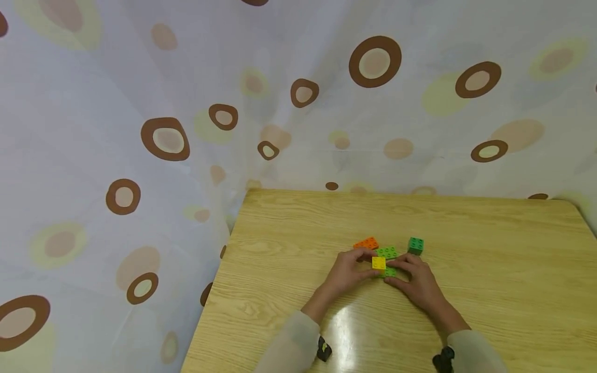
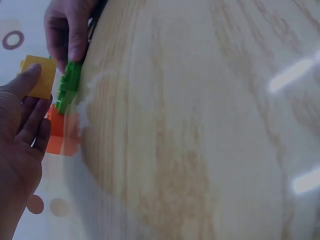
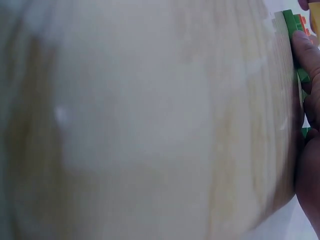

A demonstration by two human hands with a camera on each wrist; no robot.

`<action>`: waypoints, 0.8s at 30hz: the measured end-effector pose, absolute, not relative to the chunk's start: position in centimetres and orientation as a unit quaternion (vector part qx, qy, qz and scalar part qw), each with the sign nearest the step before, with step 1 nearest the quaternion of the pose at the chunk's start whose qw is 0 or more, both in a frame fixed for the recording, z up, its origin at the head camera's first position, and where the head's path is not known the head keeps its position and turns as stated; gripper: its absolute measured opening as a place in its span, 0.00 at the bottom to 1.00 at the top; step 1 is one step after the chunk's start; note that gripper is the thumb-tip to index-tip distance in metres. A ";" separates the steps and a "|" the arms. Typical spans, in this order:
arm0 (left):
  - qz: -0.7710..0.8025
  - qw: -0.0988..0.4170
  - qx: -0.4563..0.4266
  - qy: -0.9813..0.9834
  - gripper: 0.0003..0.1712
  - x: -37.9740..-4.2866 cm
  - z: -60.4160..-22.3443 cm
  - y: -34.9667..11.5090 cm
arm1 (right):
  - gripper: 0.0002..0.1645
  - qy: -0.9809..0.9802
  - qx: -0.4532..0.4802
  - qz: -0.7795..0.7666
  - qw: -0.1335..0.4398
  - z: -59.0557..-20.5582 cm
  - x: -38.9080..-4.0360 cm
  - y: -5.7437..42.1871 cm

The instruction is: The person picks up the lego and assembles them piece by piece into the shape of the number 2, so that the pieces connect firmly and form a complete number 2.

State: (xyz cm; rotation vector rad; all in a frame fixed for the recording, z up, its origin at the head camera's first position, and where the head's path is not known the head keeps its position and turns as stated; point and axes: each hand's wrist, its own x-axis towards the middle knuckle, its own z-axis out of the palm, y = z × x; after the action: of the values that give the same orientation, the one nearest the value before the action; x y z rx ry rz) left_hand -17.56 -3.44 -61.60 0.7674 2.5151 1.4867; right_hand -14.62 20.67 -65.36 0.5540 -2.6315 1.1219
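Observation:
My left hand (image 1: 347, 272) pinches a yellow toy brick (image 1: 379, 263) between thumb and fingers, held above the table. In the left wrist view, the thumb lies on the side of this yellow brick (image 2: 41, 77). Just to the right, my right hand (image 1: 422, 285) grips a light green brick (image 1: 391, 272) lying low on the table, partly covered by the yellow one. More light green studs (image 1: 387, 252) show just behind the fingers. In the right wrist view, the thumb presses against the green brick (image 3: 290, 22).
An orange brick (image 1: 367, 243) lies behind the left hand. Beyond the right fingertips stands a dark green brick (image 1: 416, 245). All rest on a wooden table (image 1: 280, 259), whose far and left edges meet a patterned cloth (image 1: 326, 166).

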 end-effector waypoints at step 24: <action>0.425 0.039 0.266 0.864 0.23 -17.2 -62.3 -3.5 | 0.23 -0.899 0.184 0.383 0.109 -65.4 -14.5 20.7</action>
State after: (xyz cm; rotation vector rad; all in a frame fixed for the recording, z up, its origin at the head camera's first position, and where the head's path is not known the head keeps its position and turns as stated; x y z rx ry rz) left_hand -17.24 -3.49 -62.32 0.8161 2.6483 1.3040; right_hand -14.52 20.68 -65.42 0.5408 -2.6432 1.1272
